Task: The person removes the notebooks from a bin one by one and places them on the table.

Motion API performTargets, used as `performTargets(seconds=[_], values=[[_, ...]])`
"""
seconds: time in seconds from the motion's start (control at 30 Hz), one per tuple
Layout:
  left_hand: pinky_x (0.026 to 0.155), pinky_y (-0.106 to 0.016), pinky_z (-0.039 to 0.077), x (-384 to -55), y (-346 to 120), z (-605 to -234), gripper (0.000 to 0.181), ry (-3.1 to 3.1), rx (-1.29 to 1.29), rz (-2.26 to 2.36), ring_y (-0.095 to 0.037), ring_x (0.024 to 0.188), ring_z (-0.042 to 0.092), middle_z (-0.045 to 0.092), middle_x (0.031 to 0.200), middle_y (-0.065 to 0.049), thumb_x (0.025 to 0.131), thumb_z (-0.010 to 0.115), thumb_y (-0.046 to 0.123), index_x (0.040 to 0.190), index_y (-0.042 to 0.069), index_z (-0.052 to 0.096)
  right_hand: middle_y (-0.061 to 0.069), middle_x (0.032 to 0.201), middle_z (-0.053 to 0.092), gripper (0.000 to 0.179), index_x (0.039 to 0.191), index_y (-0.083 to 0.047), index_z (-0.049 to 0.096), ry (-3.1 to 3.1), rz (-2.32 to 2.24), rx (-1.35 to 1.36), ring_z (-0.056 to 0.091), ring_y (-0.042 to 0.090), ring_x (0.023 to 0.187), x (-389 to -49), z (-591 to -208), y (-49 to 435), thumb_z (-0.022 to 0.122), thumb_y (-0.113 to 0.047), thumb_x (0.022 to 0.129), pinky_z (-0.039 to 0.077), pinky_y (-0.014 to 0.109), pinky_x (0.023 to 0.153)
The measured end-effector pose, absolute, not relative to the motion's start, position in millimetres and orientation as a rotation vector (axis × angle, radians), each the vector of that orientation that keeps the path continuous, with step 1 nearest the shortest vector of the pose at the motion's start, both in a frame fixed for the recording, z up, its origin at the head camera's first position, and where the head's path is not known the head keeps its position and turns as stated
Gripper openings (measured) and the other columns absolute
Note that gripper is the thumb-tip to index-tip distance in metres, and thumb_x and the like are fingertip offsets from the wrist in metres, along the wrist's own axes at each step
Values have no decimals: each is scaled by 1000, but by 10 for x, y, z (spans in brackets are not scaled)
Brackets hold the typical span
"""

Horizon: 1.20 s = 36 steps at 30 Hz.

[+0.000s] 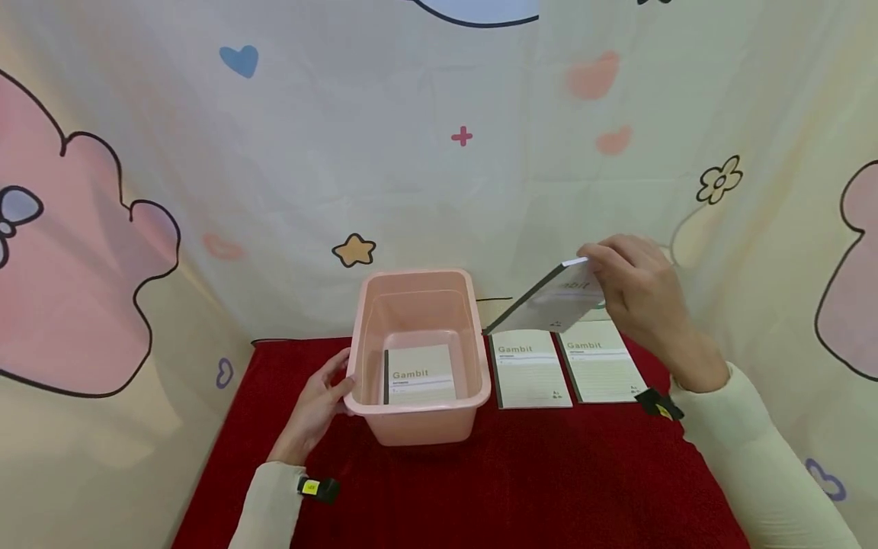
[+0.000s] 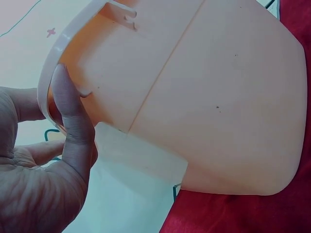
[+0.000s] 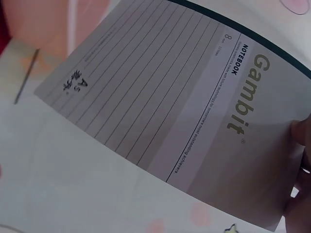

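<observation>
A pink plastic basin (image 1: 420, 427) stands on the red cloth, with one Gambit notebook (image 1: 420, 375) lying flat inside. My left hand (image 1: 321, 404) grips the basin's left rim; in the left wrist view the fingers (image 2: 73, 111) curl over that rim. Up in the air to the right of the basin, my right hand (image 1: 634, 286) pinches another Gambit notebook (image 1: 549, 299) by its upper edge, so that it hangs tilted. The right wrist view shows this notebook's lined cover (image 3: 160, 92) close up. Its lower spine corner is near the basin's right rim.
Two more Gambit notebooks, a nearer one (image 1: 531, 374) and a farther one (image 1: 604, 366), lie side by side on the red cloth (image 1: 439, 496), right of the basin. A pale patterned curtain (image 1: 411, 191) rises behind and along both sides.
</observation>
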<state>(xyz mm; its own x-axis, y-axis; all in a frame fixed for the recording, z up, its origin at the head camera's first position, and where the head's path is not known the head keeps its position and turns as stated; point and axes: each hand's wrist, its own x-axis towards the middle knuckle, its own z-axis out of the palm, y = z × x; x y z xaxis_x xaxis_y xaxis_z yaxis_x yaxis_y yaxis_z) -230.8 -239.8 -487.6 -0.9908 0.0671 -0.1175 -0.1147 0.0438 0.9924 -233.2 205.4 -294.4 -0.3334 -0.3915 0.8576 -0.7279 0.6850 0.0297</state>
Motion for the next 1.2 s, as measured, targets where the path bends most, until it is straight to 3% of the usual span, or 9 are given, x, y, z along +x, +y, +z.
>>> performTargets(seconds=[0.3,0.5,0.77,1.0,1.2], values=[[63,-27,57,-2221,-2389,-4964,59,2129,-101,2113,-23,90,63,40,146,-7,99,57,16,152,23,33,10,89,64,28,108,-4,66,-2158,405,915,57,24,77,-2270,-3419,2312,64,7,83,43,43,70],[63,-27,56,-2234,-2382,-4962,59,2144,-78,2111,-26,95,62,40,146,-8,99,57,16,153,22,33,8,94,66,32,115,-7,65,-2380,384,880,59,21,82,-2213,-3691,2353,64,4,86,44,44,77],[62,-27,57,-2279,-2401,-4894,59,2153,-62,2103,-40,103,60,41,144,-7,99,56,16,152,23,33,7,111,70,32,124,-10,62,-2737,411,884,60,18,90,-2205,-4036,2279,56,-3,94,49,40,82],[62,-27,57,-2302,-2389,-4860,59,2168,-65,2086,-39,101,60,40,143,-7,98,57,15,152,23,34,4,114,70,33,126,-10,62,-2908,560,947,63,10,91,-2234,-4340,2240,53,-2,95,55,41,89],[62,-26,56,-2310,-2382,-4855,60,2166,-47,2079,-36,98,61,39,146,-10,98,58,16,152,21,33,6,120,69,33,128,-12,61,-3002,600,1014,65,17,104,-2236,-4538,2174,51,-3,97,53,44,94]])
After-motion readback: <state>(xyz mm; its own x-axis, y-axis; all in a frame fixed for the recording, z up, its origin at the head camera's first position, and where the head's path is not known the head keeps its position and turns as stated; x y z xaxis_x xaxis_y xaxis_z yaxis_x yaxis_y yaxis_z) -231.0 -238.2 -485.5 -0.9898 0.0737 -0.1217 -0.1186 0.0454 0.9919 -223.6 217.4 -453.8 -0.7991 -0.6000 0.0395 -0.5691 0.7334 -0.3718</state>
